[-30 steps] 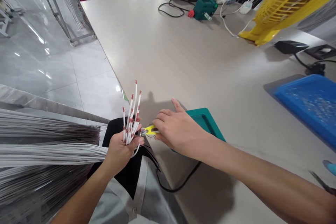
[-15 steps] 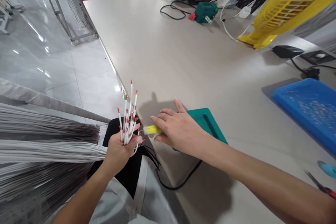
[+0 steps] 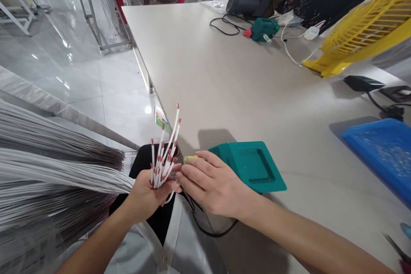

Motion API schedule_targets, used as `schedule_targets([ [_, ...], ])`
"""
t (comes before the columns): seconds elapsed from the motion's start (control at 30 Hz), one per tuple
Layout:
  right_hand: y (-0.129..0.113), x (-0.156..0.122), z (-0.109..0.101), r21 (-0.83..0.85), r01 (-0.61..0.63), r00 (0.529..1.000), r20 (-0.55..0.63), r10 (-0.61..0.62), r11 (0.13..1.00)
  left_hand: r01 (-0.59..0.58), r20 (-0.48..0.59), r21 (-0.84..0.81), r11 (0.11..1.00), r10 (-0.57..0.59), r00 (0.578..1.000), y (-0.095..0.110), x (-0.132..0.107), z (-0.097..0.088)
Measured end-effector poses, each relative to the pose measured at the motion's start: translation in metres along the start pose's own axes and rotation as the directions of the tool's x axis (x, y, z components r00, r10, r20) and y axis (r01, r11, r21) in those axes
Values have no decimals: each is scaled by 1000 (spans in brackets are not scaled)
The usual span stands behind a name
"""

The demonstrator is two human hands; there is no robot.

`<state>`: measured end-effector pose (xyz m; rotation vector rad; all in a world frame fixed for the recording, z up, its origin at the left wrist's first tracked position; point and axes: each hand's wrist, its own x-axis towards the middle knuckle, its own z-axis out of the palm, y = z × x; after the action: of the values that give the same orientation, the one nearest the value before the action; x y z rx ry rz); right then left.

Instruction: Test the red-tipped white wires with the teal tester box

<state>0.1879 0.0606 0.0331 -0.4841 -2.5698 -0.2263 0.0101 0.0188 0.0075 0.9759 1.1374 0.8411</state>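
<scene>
My left hand point(image 3: 149, 195) is closed around a bunch of thin white wires with red tips point(image 3: 165, 150), which fan upward from the fist. My right hand point(image 3: 210, 184) lies right beside it at the table's near edge, fingers curled over a small yellow tool point(image 3: 192, 159) that mostly hides under them. Its fingertips touch the left thumb and the wire bunch. A teal box-shaped device point(image 3: 252, 166) sits on the table just behind the right hand, with a black cable point(image 3: 208, 231) hanging below the edge.
Long bundles of white wires point(image 3: 58, 175) stretch in from the left. A blue tray point(image 3: 385, 154) lies at the right, a yellow fan point(image 3: 362, 30) at the back right. A small green tool point(image 3: 263, 30), cables and a black machine point(image 3: 253, 2) stand at the far end. Tiled floor lies left.
My right hand has moved toward me and to the left hand, now covering the yellow tool. The view has shifted, so the teal device shows fully.
</scene>
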Motion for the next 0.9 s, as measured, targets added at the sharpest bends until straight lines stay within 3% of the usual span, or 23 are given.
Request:
schedule_targets([
  [0.13, 0, 6, 2, 81, 24, 999, 23, -26, 996, -1, 76, 117, 993, -8, 997, -1, -5, -7],
  [0.3, 7, 5, -1, 99, -161, 982, 116, 150, 982, 8, 73, 183, 983, -22, 997, -1, -14, -13],
  [0.43, 15, -2, -7, 102, -289, 957, 48, 286, 952, 56, -19, 140, 989, -53, 998, -6, -14, -13],
  [0.6, 17, -3, -15, 141, -291, 954, -31, 298, 946, 31, -220, 204, 979, 14, 975, -18, 7, -9],
  [0.77, 14, -1, -22, 149, -308, 950, -14, 313, 940, 61, -400, 180, 982, 17, 916, -40, 27, -10],
  [0.83, 12, -2, -23, 181, -314, 947, -8, 321, 932, 62, -472, 135, 989, 9, 881, -42, 28, -10],
  [0.9, 7, -2, -22, 233, -335, 938, -3, 345, 913, 36, -481, 101, 994, 17, 876, -37, 22, -10],
])
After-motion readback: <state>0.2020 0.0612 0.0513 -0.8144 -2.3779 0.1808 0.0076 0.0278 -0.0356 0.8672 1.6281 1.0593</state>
